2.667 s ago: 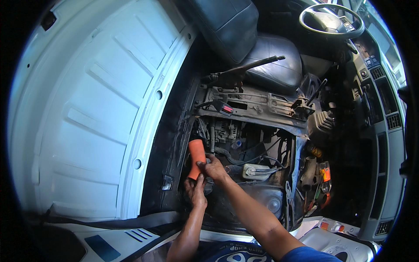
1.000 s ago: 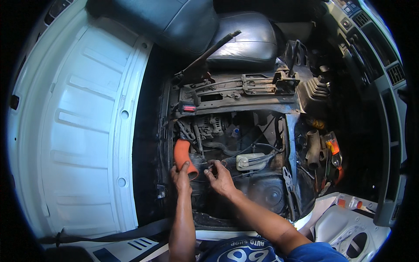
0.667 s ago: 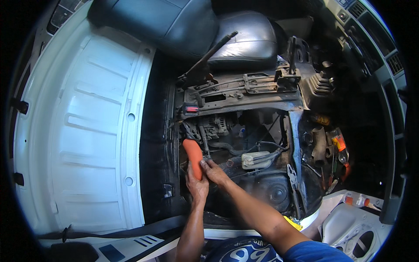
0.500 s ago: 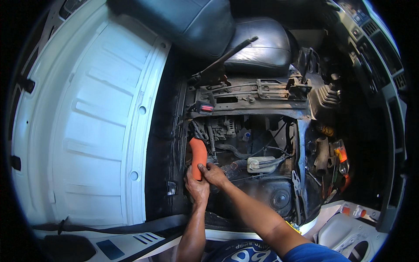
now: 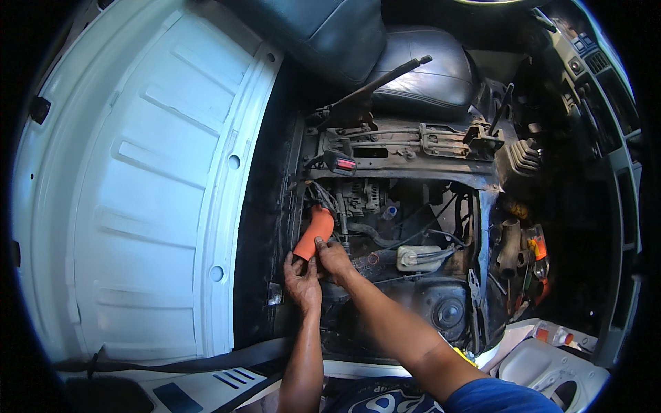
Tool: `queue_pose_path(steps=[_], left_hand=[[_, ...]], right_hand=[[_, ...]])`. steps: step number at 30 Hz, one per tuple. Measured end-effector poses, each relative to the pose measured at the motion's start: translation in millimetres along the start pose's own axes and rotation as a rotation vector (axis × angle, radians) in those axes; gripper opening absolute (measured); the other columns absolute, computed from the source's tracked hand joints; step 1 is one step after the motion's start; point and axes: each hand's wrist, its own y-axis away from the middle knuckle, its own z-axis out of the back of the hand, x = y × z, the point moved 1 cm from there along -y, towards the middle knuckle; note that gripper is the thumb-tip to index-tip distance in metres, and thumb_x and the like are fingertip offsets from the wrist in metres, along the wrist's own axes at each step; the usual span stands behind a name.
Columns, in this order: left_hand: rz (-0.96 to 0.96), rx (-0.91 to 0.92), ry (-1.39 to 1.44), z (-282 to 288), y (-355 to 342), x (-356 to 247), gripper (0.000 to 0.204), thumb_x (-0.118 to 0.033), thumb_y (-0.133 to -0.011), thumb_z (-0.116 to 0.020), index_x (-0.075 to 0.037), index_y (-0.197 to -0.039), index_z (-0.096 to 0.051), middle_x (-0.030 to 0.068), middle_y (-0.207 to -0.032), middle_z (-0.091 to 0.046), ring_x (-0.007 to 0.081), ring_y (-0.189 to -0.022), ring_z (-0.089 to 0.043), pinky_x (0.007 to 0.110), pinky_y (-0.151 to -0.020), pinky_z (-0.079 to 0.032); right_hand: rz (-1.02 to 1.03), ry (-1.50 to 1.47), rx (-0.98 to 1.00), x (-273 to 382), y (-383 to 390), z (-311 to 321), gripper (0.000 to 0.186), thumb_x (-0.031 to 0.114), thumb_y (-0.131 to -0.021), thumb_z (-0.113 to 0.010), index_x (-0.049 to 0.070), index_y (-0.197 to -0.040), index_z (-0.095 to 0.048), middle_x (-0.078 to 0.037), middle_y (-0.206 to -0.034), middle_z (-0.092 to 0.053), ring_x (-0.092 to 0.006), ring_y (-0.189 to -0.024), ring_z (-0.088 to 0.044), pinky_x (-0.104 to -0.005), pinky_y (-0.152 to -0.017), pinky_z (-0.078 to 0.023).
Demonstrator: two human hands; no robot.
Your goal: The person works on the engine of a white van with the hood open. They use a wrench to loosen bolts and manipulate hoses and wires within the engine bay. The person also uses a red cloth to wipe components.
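A short, curved orange hose (image 5: 315, 234) stands in the open engine bay, its upper end among dark wires and pipes. My right hand (image 5: 334, 261) grips it from the right, thumb pressed on its side and the other fingers partly hidden. At its lower end, my left hand (image 5: 301, 283) holds the rim between thumb and fingers, palm turned up. Just right of the hose's top lies a ribbed metal engine part (image 5: 363, 197). A black hose (image 5: 368, 233) runs below that part. What the orange hose's upper end touches cannot be made out.
A white reservoir (image 5: 418, 258) with hoses sits right of my hands. Beyond the bay are a lever (image 5: 385, 84), a red-topped buckle (image 5: 343, 164) and a black seat (image 5: 430, 72). Tools and a bottle (image 5: 539, 251) lie at right. A white ribbed panel (image 5: 151, 227) fills the left.
The orange hose has tilted, its lower end swinging left. My left hand has shifted down to that end and loosened its wrap; my right hand still grips the side.
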Motion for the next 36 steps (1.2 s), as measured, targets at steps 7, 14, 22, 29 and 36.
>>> queue_pose_path(steps=[7,14,22,29,36], left_hand=[[-0.004,-0.041,-0.109,0,4,1,0.06,-0.001,-0.086,-0.074,0.002,-0.137,-0.042,0.0203,-0.121,-0.058,0.0252,-0.105,-0.064,0.034,-0.084,-0.058],[-0.05,-0.14,-0.27,-12,15,-12,0.062,-0.01,-0.083,-0.08,0.0,-0.134,-0.046,0.0155,-0.121,-0.056,0.0237,-0.099,-0.062,0.036,-0.085,-0.054],[0.55,-0.138,0.314,-9,20,25,0.054,-0.028,-0.091,-0.074,-0.002,-0.133,-0.052,0.0112,-0.122,-0.059,0.0252,-0.106,-0.062,0.037,-0.09,-0.052],[0.792,0.14,0.576,-10,7,56,0.043,-0.032,-0.101,-0.054,-0.001,-0.131,-0.055,0.0131,-0.122,-0.066,0.0224,-0.116,-0.061,0.037,-0.098,-0.05],[-0.032,0.048,-0.506,-11,-28,37,0.055,-0.039,-0.105,-0.04,0.002,-0.14,-0.05,0.0256,-0.14,-0.053,0.039,-0.131,-0.049,0.041,-0.11,-0.038]], right_hand=[[-0.074,0.048,0.066,8,8,14,0.05,0.043,-0.104,-0.047,-0.005,-0.115,-0.054,-0.016,-0.091,-0.065,-0.0269,-0.072,-0.068,-0.0406,-0.058,-0.061],[-0.05,0.196,0.033,10,-10,23,0.056,0.047,-0.1,-0.054,-0.006,-0.116,-0.052,-0.017,-0.092,-0.066,-0.0242,-0.063,-0.068,-0.037,-0.05,-0.057],[0.267,0.794,-0.223,20,12,25,0.066,0.048,-0.089,-0.069,-0.004,-0.129,-0.054,-0.024,-0.113,-0.067,-0.0337,-0.108,-0.065,-0.0405,-0.092,-0.052],[0.33,1.026,-0.071,27,12,11,0.072,0.035,-0.088,-0.069,0.003,-0.146,-0.041,-0.029,-0.128,-0.059,-0.0416,-0.123,-0.056,-0.0441,-0.107,-0.043],[0.505,1.168,-0.212,29,13,14,0.067,0.033,-0.086,-0.069,0.005,-0.142,-0.046,-0.032,-0.123,-0.051,-0.0497,-0.113,-0.053,-0.0523,-0.098,-0.045]])
